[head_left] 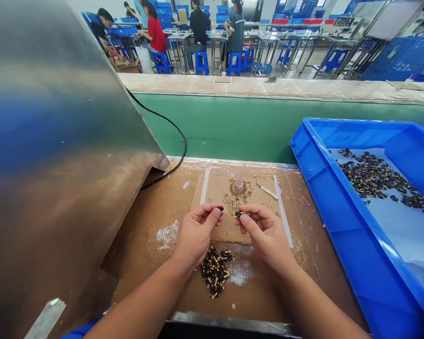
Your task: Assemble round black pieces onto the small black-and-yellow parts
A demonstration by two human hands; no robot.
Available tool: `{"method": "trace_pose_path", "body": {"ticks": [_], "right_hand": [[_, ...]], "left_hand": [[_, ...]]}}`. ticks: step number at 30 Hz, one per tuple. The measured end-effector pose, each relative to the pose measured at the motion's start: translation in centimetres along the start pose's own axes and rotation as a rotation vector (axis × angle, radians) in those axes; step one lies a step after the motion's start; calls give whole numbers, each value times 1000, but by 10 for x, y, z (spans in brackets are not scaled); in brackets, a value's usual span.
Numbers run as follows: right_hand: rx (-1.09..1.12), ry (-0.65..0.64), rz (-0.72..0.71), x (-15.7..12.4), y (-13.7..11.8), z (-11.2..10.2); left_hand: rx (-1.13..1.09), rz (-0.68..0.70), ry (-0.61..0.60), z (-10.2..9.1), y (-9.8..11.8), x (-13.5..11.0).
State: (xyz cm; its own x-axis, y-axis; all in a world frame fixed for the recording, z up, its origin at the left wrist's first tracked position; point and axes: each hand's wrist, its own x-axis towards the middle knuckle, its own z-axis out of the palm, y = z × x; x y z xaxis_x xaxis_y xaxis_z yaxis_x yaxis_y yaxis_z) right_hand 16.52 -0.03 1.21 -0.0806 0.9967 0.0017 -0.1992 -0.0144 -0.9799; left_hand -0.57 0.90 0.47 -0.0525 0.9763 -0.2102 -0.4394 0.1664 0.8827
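My left hand [198, 230] pinches a tiny black part [220, 208] between thumb and fingers. My right hand [263, 230] pinches another small black and yellow part [238, 213] at its fingertips. The two hands hover close together over a cardboard pad [215, 188] taped to the brown worktop. Between my wrists lies a small heap of several black and yellow parts [215, 270]. A small clear cup [238, 186] sits on the pad just beyond my fingers.
A blue plastic bin [314, 179] on the right holds many more black and yellow parts [378, 179]. A large steel housing [56, 141] fills the left, with a black cable [176, 141] beside it. A small stick [267, 190] lies on the pad. People sit at far tables.
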Motion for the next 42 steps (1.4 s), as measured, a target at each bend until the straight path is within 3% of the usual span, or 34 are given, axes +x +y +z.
{"method": "trace_pose_path", "body": {"ticks": [3, 9, 15, 19, 23, 27, 30, 35, 42], "right_hand": [[18, -2, 2, -1, -8, 3], [80, -9, 31, 0, -4, 8], [84, 6, 45, -1, -4, 8], [132, -28, 79, 0, -3, 7], [142, -83, 103, 0, -3, 6], [79, -5, 23, -2, -5, 6], [40, 20, -18, -3, -7, 5], [-59, 42, -55, -4, -10, 8], [0, -7, -29, -3, -10, 12]], "left_hand": [[263, 132, 3, -1, 0, -2], [398, 282, -86, 0, 3, -7], [770, 559, -136, -5, 3, -5], [721, 465, -122, -2, 9, -8], [431, 244, -114, 0, 10, -7], [79, 12, -54, -1, 8, -1], [-63, -107, -27, 0, 8, 1], [-56, -80, 1, 3, 7, -1], [26, -11, -10, 3, 1, -2]]}}
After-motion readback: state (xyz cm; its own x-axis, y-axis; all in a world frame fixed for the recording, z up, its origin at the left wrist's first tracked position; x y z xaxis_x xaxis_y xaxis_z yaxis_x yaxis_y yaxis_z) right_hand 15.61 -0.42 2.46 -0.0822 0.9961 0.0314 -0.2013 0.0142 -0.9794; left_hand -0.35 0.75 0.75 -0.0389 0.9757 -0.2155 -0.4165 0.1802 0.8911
